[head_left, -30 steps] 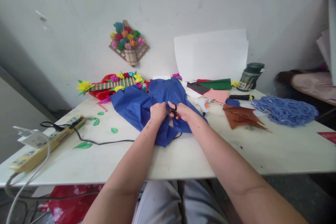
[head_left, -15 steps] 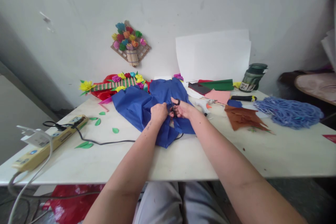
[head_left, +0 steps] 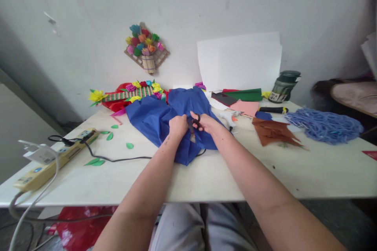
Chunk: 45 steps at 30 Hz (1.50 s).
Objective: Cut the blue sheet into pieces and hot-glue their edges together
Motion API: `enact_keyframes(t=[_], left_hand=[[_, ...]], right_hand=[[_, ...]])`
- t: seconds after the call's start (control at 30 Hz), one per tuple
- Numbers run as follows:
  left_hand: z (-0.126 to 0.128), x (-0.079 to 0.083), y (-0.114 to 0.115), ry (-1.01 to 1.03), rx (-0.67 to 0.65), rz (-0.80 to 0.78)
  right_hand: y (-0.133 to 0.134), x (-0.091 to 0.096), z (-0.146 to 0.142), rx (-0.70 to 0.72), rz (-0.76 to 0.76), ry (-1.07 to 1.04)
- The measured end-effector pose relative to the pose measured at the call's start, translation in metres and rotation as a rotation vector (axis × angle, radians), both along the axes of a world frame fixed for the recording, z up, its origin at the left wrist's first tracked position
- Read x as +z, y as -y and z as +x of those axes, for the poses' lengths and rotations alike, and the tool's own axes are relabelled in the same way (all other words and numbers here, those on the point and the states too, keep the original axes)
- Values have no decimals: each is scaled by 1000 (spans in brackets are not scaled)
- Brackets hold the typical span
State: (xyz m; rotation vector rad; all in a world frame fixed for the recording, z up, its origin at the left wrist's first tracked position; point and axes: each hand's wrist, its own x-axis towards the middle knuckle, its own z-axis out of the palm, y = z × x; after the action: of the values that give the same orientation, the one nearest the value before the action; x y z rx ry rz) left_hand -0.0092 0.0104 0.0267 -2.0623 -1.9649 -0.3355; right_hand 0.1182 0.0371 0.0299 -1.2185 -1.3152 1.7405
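Observation:
A large piece of blue cloth (head_left: 150, 117), creased and partly slit, is spread over the middle of the table. My left hand (head_left: 178, 126) is closed on the cloth beside the slit, pinching its edge. In my right hand (head_left: 204, 122) are black-handled scissors (head_left: 196, 120), with my thumb and fingers through the loops. Their blades point toward the cloth by my left fingers; I cannot make out the tips. A part of the cloth hangs down to the right of the slit, below my right hand.
A power strip (head_left: 55, 162) with plugs lies at left, its black cable (head_left: 118, 160) running under the cloth. Green paper leaves (head_left: 129, 146) are scattered nearby. At right are a glue gun (head_left: 229, 117), brown fabric (head_left: 273, 131), blue yarn (head_left: 324, 125) and a dark bottle (head_left: 284, 87).
The scissors and my right hand have shifted slightly, with the loops turned a little. My left hand keeps its hold on the blue cloth.

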Motion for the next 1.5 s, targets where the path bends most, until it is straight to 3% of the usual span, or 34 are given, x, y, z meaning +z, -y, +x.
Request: enact_keyframes(t=[0.1,0.27,0.47,0.83,1.0,1.2,1.5], left_hand=[[-1,0,0,5,-10,6],[-2,0,1,15,-18,12],[-1,1,1,22,8,-5],[-2,0,1,35,0,20],[-4,1,0,52,18,8],[-6,-2,-3,78,46,32],[-11,-2,-8,90,81,38]], right_hand=[[0,1,4,-9,32,-21],[-4,12,12,133,-123,-53],[-14,18,15,181,-146,-42],[-16,4,3,65,-4,52],[-14,4,4,87,37,39],[-12,16,21,196,-106,76],[-9,20,45,287,-109,162]])
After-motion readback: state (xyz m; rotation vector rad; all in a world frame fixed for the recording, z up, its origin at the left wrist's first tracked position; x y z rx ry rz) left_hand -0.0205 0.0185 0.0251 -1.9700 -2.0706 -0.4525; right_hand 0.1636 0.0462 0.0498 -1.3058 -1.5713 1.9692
